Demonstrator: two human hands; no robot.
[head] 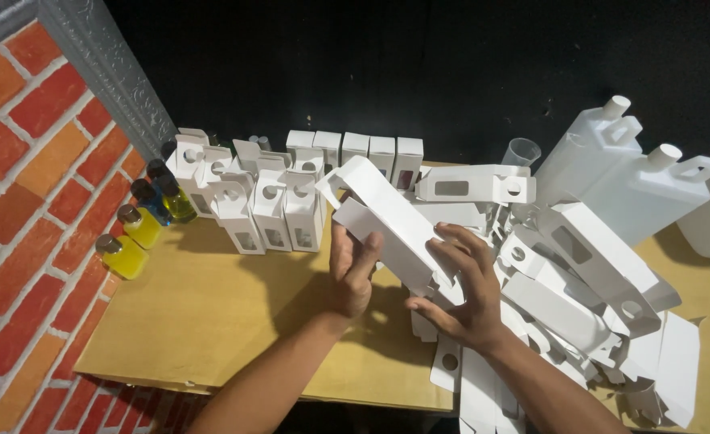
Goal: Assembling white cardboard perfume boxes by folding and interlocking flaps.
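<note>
- White carton point(391, 221), half-formed, sits tilted above the cardboard tabletop point(210, 321); our left hand point(351, 269) and right hand point(463, 289) both grip it.
- We should square its panels before tucking flaps, clear of the flat stack point(580, 297).

Both hands raised: left point(352, 269) fingers curled, right point(459, 289) fingers spread

Single head view, worn camera, looks steeply down and forward at the tan cardboard-covered worktop point(210, 321) from its near edge, close range. Red-orange brick wall point(25, 201) left of worktop, black backdrop point(411, 64) behind it.
</note>
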